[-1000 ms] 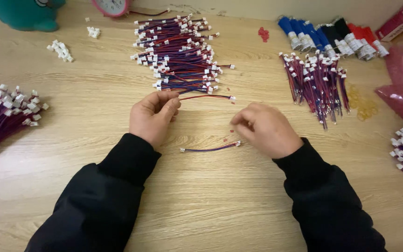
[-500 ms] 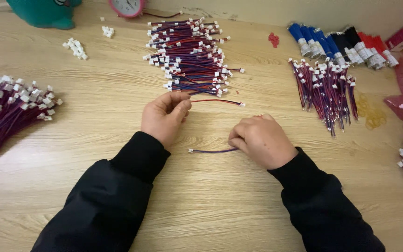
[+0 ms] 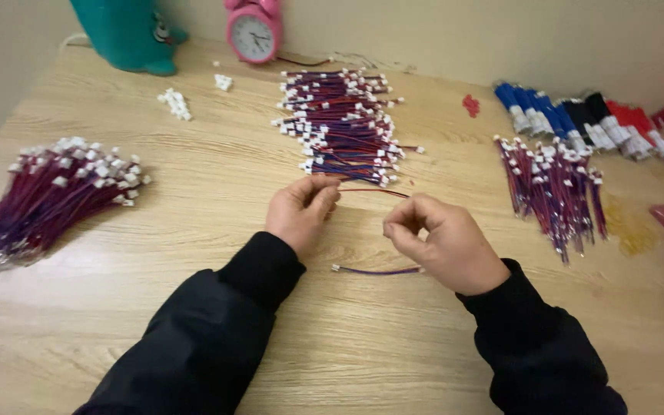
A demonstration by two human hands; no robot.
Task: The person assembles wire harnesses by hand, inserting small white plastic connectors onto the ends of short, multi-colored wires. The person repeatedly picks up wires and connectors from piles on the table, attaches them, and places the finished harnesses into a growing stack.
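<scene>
Pinched between both hands is a thin red wire lead [image 3: 370, 191], stretched just above the bench [image 3: 194, 230]. The left hand [image 3: 301, 211] has its grip closed on one end, fingertips curled together near the front edge of the middle pile. The right hand [image 3: 443, 242] grasps the other end between thumb and forefinger, with the rest of its fingers folded under. Both wrists rest low over the wood, and black sleeves cover the arms down to the cuffs.

Just below the hands, a second short lead [image 3: 374, 270], purple and red with a small white plug at its left end, lies flat on the bench; its right end runs under the right hand, so whether that hand touches it cannot be told.

Directly beyond the hands sits the middle pile of leads [image 3: 343, 127], laid crosswise with white plugs at both ends. To the left, well apart, lies a fanned bundle of reddish leads [image 3: 48, 200]. To the right is another bundle [image 3: 551, 184], running away from the viewer. Behind it stand blue, black and red rolls [image 3: 578, 123] in a row. Near the far edge are loose white plugs [image 3: 174, 104], a pink alarm clock [image 3: 253, 31] and a teal object [image 3: 128, 34].
</scene>
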